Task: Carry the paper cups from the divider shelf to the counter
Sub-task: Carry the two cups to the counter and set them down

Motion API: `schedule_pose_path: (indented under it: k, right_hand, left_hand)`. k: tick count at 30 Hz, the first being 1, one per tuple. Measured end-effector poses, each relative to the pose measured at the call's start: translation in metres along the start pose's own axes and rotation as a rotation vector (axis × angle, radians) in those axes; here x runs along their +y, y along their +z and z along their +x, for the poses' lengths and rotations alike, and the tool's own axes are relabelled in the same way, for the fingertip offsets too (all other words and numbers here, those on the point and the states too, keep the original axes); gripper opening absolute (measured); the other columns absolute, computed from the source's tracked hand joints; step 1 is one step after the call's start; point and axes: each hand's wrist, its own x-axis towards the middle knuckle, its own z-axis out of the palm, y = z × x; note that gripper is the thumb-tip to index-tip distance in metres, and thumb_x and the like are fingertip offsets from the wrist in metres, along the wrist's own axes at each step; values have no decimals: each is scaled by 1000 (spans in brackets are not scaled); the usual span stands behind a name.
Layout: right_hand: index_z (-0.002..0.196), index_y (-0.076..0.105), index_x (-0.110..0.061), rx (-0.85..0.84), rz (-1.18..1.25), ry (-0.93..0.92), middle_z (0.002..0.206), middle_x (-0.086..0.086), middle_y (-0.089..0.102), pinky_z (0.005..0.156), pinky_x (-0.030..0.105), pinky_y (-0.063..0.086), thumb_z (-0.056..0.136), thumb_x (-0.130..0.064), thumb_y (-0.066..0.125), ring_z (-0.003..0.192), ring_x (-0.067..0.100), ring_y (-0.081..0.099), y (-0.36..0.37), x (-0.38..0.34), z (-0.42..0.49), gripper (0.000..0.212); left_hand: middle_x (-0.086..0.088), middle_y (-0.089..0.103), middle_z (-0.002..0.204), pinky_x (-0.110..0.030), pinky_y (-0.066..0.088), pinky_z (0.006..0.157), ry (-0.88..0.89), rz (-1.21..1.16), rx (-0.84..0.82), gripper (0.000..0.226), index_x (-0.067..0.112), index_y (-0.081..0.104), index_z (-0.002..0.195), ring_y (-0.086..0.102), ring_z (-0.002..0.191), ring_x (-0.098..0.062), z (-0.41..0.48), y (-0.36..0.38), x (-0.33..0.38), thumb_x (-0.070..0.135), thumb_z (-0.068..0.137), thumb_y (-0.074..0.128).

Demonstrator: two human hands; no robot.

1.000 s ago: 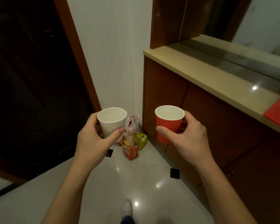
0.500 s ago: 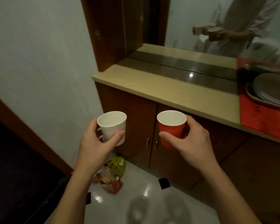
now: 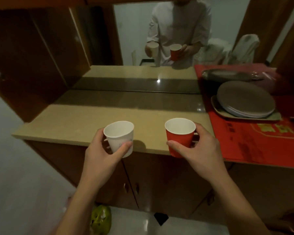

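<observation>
Left hand [image 3: 100, 155] fingers curl round the white cup [image 3: 120, 138], right hand [image 3: 200, 150] fingers round the red cup [image 3: 179, 136], both above the counter [image 3: 75, 122] front edge, bare top behind.

Bare counter [image 3: 85, 122] left; plates [image 3: 244, 102] crowd right

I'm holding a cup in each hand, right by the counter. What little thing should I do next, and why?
Probably move both cups a bit forward and set them down on the tan counter. The left hand holds the white paper cup and the right hand holds the red paper cup, both upright near its front edge, with bare surface just beyond, left of the red mat.
</observation>
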Motion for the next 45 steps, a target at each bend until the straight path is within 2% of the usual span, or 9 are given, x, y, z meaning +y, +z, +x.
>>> schedule_pose_path:
  k: [4,9,13,17,23,32,36,40,45]
  right_hand:
    - [120,53,-38,71,-23,58,109,-18,58,71,16,49,53,-68,76,93,-3,58,-8,24,43,76]
    - [118,56,-35,155,-5,134,110,-14,62,83,37,55,54,-57,82,99,6,61,-12,49,77,73]
    - [115,56,-39,178,29,178,108,-15,65,82,39,56,53,-58,84,99,6,63,-10,60,98,70]
    - [114,55,-41,175,31,215,109,-15,66,84,39,56,53,-57,84,100,6,63,-7,63,116,69]
    - [114,58,-29,160,12,275,107,-9,68,89,43,53,51,-47,83,98,10,65,1,72,147,70]
    - [116,54,-36,96,56,307,112,-9,68,92,41,54,48,-45,86,103,7,65,11,92,155,76]
    - [114,55,-34,99,35,306,111,-8,69,90,41,54,48,-44,86,101,7,66,12,95,156,74]
    - [121,56,-25,68,-111,280,115,-3,67,93,43,52,52,-41,87,107,14,63,6,88,155,77]
    - [132,50,-20,8,-472,155,121,1,59,95,40,47,70,-46,78,113,19,55,-17,78,140,73]
  left_hand:
    - [12,65,110,-14,52,69,2,-99,-90,61,27,56,117,63,96,0,50,42,4,44,63,79]
    - [8,65,113,-27,56,78,-17,-114,-144,62,24,57,117,63,99,-6,94,81,-2,37,63,83]
    - [9,65,113,-23,55,77,-23,-134,-186,60,27,56,117,62,100,-6,125,103,-10,32,66,86]
    - [19,65,104,-11,50,67,-24,-103,-222,55,40,56,108,60,94,7,150,121,-14,45,61,83]
    - [11,69,102,-27,55,80,-58,-61,-250,59,30,58,111,66,93,-2,177,145,-23,37,60,86]
    - [11,70,97,-22,55,72,-24,107,-273,66,24,57,120,64,85,1,187,158,-36,38,62,85]
    - [11,70,95,-8,46,65,8,182,-275,58,23,61,114,65,83,-3,189,158,-36,40,63,83]
    - [2,69,92,-26,46,62,27,366,-341,55,18,62,105,64,82,-16,186,153,-35,52,64,76]
    - [-4,60,102,-39,45,82,213,727,-347,54,22,53,105,56,95,-28,183,130,-37,65,74,58]
